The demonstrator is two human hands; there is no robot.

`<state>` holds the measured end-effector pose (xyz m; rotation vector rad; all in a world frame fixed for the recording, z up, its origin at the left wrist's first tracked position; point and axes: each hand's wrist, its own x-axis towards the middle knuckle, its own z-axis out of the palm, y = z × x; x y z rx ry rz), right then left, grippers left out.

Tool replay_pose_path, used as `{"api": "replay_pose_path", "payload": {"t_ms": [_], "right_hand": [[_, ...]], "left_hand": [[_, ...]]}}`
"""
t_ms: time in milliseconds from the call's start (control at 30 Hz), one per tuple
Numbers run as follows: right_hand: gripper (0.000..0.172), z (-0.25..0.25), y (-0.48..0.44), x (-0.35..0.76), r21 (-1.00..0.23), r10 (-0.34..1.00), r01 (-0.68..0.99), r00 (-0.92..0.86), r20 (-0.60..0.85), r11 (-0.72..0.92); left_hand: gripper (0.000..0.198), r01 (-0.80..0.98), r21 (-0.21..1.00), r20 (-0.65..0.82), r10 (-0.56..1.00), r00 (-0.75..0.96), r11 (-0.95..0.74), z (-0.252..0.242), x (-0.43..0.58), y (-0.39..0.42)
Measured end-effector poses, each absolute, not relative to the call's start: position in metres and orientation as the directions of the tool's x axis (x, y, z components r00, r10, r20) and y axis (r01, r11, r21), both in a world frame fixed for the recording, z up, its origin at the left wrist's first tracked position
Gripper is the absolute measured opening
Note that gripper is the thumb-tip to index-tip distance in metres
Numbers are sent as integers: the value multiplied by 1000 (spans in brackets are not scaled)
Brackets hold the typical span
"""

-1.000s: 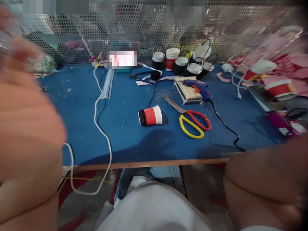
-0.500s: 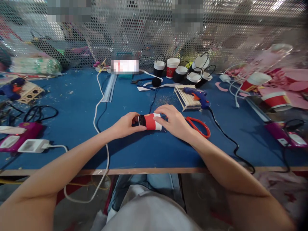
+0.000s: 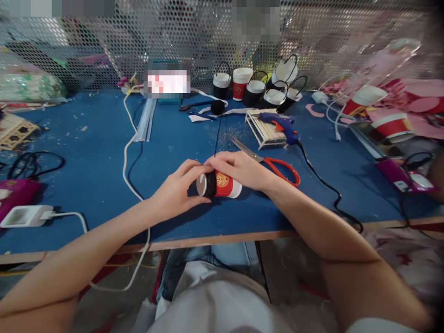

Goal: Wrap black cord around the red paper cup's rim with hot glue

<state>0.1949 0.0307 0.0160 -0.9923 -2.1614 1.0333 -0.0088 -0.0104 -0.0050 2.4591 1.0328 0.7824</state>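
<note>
The left hand [image 3: 176, 189] curls round the base end of a paper cup [image 3: 222, 184], thumb underneath and fingertips on top, gripping it. The cup lies on its side on the blue table [image 3: 104, 152], near the middle of the front edge, with its base turned left. That base is a pale disc. A black band wraps the cup just beside it, then comes a red body with a round gold emblem, then a white strip at the mouth end. The right hand [image 3: 239, 169] closes over the cup from above and behind, its fingertips meeting the black band. A thin black thread [image 3: 218, 136] rises from those fingertips to a black ball of yarn [image 3: 217, 107] near the back edge.

At the left edge of the table a white adapter [image 3: 26, 215] sits close to the front. A white cable [image 3: 128, 148] winds from the back edge down over the front edge. Just right of the right hand lie scissors [image 3: 277, 167] with a red handle. Behind them a blue glue gun [image 3: 279, 125] rests on a small rack of wooden sticks [image 3: 263, 132]. Along the back edge stands a cluster of finished cups [image 3: 256, 85] with black loop handles. Toward the right edge are more red and white cups [image 3: 391, 126] and a pink device [image 3: 398, 173]. A perforated metal screen [image 3: 194, 41] closes off the back of the table.
</note>
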Motion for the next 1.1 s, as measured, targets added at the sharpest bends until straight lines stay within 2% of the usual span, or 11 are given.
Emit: {"api": "replay_pose_path", "payload": {"t_ms": [67,133,333,467,633,900,1100], "right_hand": [[32,15,29,196,-904,825,281,-552,122,322],[27,14,27,196,-941,865,213,-484,131,262],[21,13,28,200,-928,903,184,-354,244,323],[23,13,29,203,-907,896,192,-325,301,374],[26,11,33,202,-882,881,234,-352,316,410],[27,8,33,197,-839,882,365,-398,252,404],[26,3,33,195,-815,882,407,-402,246,413]], "left_hand": [[56,516,535,357,733,579,-669,-5,-9,-10],[58,479,600,333,744,578,-641,-6,-9,-9],[61,358,836,174,820,545,-416,-15,-9,-5],[61,300,922,48,840,541,-246,-17,-7,-5],[61,338,894,64,829,555,-296,-16,-4,-8],[60,354,774,253,770,586,-525,-16,-6,-10],[58,351,753,292,761,580,-556,-17,-5,-10]]}}
